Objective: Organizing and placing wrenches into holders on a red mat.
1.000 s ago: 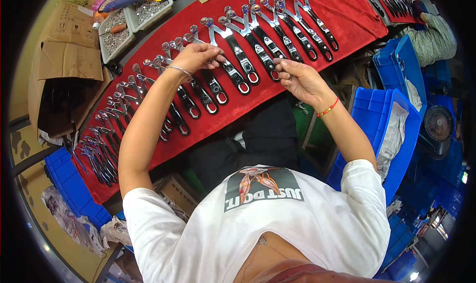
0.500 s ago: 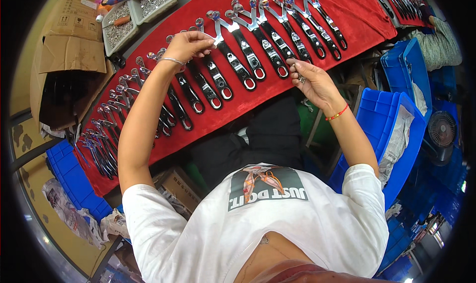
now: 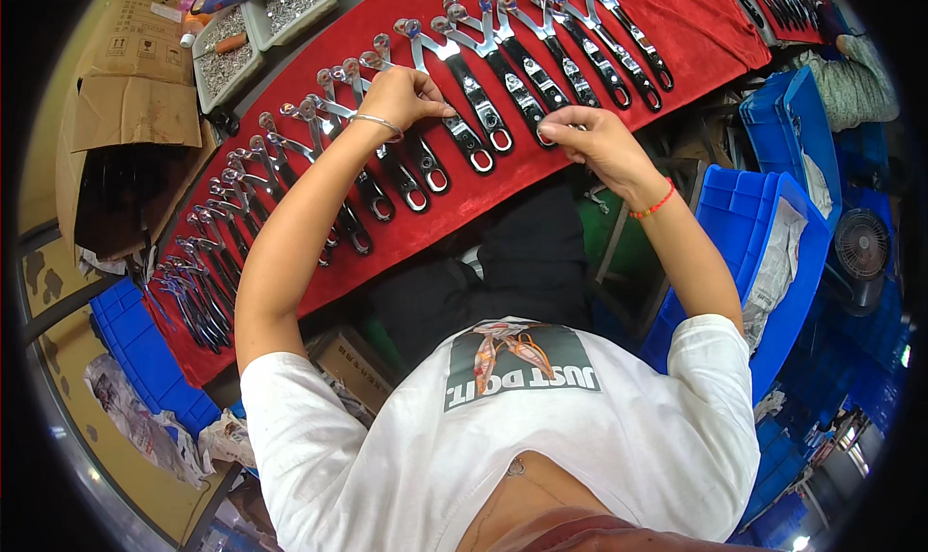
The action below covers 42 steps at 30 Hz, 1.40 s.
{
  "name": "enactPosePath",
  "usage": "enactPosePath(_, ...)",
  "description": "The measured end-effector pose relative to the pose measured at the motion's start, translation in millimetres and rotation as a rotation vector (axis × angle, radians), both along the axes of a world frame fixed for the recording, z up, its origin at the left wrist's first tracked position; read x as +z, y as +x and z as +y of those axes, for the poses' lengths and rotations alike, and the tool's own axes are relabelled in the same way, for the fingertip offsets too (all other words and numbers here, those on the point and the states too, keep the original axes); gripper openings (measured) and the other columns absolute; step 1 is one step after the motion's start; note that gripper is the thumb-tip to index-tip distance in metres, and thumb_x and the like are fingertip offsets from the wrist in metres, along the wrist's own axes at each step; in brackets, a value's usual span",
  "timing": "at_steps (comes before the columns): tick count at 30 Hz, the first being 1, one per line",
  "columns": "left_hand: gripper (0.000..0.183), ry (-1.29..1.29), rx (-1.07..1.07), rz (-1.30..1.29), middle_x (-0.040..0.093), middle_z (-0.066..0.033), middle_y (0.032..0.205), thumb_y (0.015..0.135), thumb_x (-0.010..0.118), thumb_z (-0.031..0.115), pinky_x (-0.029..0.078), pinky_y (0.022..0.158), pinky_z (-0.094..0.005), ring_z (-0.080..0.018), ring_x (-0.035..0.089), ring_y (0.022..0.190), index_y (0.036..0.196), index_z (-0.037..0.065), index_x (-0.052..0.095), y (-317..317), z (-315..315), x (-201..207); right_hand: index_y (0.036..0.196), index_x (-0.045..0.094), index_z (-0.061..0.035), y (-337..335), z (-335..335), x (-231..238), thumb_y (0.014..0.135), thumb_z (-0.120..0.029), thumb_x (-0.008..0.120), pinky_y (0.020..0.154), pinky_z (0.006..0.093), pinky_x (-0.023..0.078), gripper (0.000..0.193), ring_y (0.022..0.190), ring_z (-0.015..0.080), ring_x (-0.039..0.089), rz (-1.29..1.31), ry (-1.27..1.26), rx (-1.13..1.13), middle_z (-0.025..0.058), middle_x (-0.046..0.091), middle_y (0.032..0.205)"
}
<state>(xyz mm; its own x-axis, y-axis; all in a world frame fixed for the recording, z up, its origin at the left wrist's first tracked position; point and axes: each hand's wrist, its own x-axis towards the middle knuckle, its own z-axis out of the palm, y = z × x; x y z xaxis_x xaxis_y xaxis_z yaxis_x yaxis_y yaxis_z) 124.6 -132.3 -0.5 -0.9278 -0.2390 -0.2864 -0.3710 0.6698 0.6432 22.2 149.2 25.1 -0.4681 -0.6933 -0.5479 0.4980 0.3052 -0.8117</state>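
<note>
Black-handled tools with shiny forked metal ends (image 3: 471, 93) lie side by side in a long row on a red cloth (image 3: 464, 199). My left hand (image 3: 401, 100) is over the middle of the row. Its thumb and fingers are pinched together at a tool's handle, and whatever they hold is hidden. To the right, my right hand (image 3: 597, 144) is closed, with thumb and fingertips together by the looped handle end of another tool. Its curled fingers hide the small metal parts in the palm.
Trays of small metal parts (image 3: 224, 76) stand at the far left, by an open cardboard box (image 3: 135, 107). Blue plastic crates (image 3: 720, 209) are to the right, near a small fan (image 3: 860, 247). Another group of tools (image 3: 781, 1) lies at far right.
My left hand has moved right and slightly nearer along the row. My right hand has shifted slightly left, its fingertips now pinched by a handle; the small metal parts seen in it are now hidden.
</note>
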Motion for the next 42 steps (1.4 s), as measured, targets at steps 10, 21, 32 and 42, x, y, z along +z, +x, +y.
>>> enactPosePath(10,0.038,0.087,0.193,-0.019,0.073,-0.0118,0.085,0.076,0.082,0.036,0.053,0.075,-0.0352,-0.023,0.069,0.079,0.094,0.003,0.074,1.8,-18.0,-6.9,0.083,0.076,-0.0034,-3.9,-73.6,-23.7,0.074,-0.015,0.079,0.072,0.0416,0.052,0.014,0.08,0.0299,0.067,1.017,0.169,0.426,0.0143,0.07,0.082)
enactPosePath(21,0.023,-0.339,0.047,0.001,0.072,-0.0165,0.085,0.076,0.079,0.022,0.053,0.078,-0.0418,-0.0321,0.07,0.084,0.088,0.004,0.074,16.7,-15.2,2.3,0.084,0.067,-0.0004,-11.7,-76.7,-6.9,0.083,-0.029,0.078,0.055,0.0287,0.041,0.031,0.06,0.0098,0.05,0.751,0.223,0.437,0.0015,0.054,0.064)
enactPosePath(32,0.02,0.035,0.12,0.018,0.066,-0.0065,0.07,0.077,0.081,0.024,0.049,0.067,-0.0352,-0.0186,0.062,0.065,0.083,0.006,0.076,31.6,-23.6,12.4,0.12,0.057,0.0052,1.5,-41.0,-0.9,0.1,-0.007,0.053,0.076,0.0249,0.054,0.024,0.081,0.0117,0.062,-0.178,-0.1,0.201,0.0083,0.063,0.1)
enactPosePath(42,0.02,0.079,0.173,-0.114,0.065,-0.0041,0.068,0.069,0.086,0.022,0.048,0.066,-0.0334,-0.016,0.06,0.066,0.084,0.01,0.08,50.3,-33.2,-2.1,0.116,0.06,0.0053,6.2,-39.8,-9.3,0.101,-0.012,0.055,0.069,0.0231,0.055,0.024,0.076,0.0108,0.062,-0.248,-0.149,0.152,0.011,0.067,0.099)
